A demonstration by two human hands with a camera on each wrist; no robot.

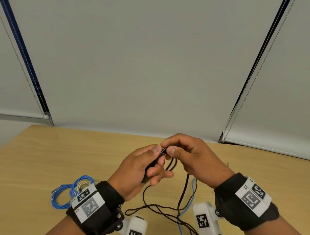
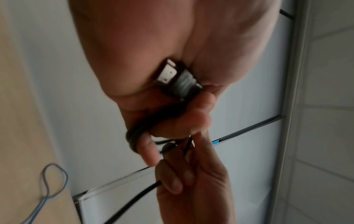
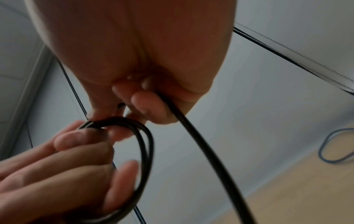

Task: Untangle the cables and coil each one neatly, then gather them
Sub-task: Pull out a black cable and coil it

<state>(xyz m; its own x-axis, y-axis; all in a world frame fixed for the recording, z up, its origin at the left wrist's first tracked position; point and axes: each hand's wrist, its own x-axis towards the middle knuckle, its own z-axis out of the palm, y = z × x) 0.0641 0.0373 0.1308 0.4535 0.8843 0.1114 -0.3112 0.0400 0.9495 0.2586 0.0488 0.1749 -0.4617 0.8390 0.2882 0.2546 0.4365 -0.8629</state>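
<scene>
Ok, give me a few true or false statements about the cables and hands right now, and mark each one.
1. Both hands hold the black cable. True.
2. The left hand grips the loops with the plug. True.
3. The blue coil sits in the right hand. False: it lies on the table, by the left wrist.
4. All the black cable is coiled. False: a long slack run trails across the table.

wooden table (image 1: 54,157), grey roller blinds (image 1: 136,60), bead chains (image 1: 261,70)

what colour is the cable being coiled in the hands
Black; the cable loops show best in the right wrist view.
</scene>
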